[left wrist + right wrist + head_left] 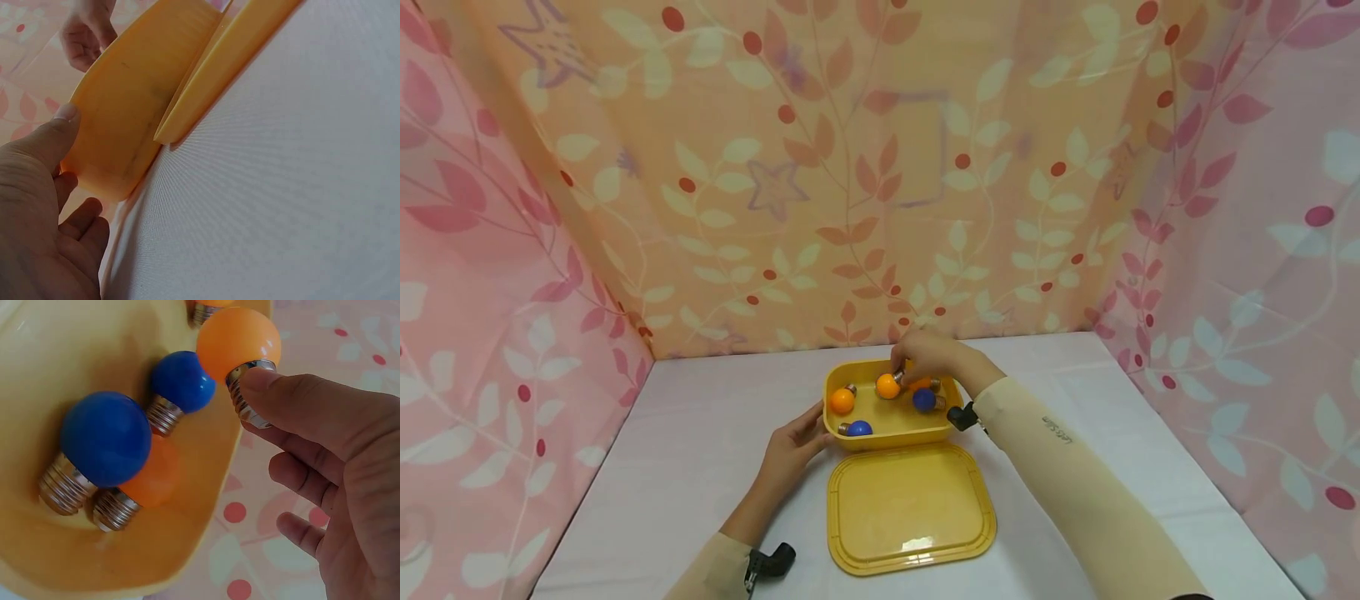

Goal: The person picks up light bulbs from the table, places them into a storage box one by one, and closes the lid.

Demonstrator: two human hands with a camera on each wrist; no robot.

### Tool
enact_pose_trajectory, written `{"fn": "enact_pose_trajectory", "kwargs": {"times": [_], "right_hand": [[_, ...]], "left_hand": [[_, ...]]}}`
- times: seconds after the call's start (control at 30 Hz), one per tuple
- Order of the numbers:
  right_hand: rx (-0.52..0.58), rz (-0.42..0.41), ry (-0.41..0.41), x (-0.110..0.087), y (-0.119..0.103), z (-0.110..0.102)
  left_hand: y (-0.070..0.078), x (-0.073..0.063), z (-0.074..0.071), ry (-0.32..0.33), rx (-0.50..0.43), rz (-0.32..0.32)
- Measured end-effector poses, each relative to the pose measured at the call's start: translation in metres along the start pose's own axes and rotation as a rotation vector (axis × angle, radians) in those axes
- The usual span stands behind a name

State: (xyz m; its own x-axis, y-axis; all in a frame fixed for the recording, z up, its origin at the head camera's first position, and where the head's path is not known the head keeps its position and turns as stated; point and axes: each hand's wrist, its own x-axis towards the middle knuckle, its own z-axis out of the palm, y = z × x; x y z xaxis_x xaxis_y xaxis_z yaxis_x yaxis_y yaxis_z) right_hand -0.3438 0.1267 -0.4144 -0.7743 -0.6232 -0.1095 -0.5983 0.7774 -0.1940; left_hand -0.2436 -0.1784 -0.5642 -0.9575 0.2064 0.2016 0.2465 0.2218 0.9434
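A yellow box (pixel 880 417) is set on the white desk (pixel 700 433), close to the back edge and about midway between the left and right edges; its yellow lid (pixel 912 510) is laid directly in front of it, on the side toward the desk's front edge.

An orange bulb (pixel 239 342) is held by the right hand (pixel 932 354); its metal screw base is pinched between thumb and fingers, and the round end is left uncovered; in the head view it is seen over the inside of the box. The front left corner of the box is loosely held by the left hand (pixel 793 446); the thumb is laid against the wall, and the other fingers are partly curled.

Inside the box, a second orange bulb (pixel 842 401) is placed at the left end, and a blue bulb (pixel 859 427) by the front wall near it; at the right end, a larger-looking blue bulb (pixel 106 439) is seen partly covering a third orange bulb (pixel 156 472). In the right wrist view another blue one is seen beyond that pair; whether it is the one by the front wall cannot be told.

Both forearms are covered by beige sleeves (pixel 1075 475); a small black camera (pixel 772 561) is worn on the left wrist; the desk is enclosed at back and sides by leaf-patterned curtains (pixel 880 183).
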Motion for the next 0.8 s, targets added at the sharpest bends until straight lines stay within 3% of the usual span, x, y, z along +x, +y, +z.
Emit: {"fn": "enact_pose_trajectory", "kwargs": {"times": [0.23, 0.8], "right_hand": [[0.054, 0.017, -0.042, 0.006, -0.007, 0.01], [0.033, -0.019, -0.08, 0.014, -0.005, 0.028]], "left_hand": [[0.001, 0.0, 0.0, 0.004, 0.006, -0.006], [0.003, 0.0, 0.001, 0.004, 0.009, -0.008]]}}
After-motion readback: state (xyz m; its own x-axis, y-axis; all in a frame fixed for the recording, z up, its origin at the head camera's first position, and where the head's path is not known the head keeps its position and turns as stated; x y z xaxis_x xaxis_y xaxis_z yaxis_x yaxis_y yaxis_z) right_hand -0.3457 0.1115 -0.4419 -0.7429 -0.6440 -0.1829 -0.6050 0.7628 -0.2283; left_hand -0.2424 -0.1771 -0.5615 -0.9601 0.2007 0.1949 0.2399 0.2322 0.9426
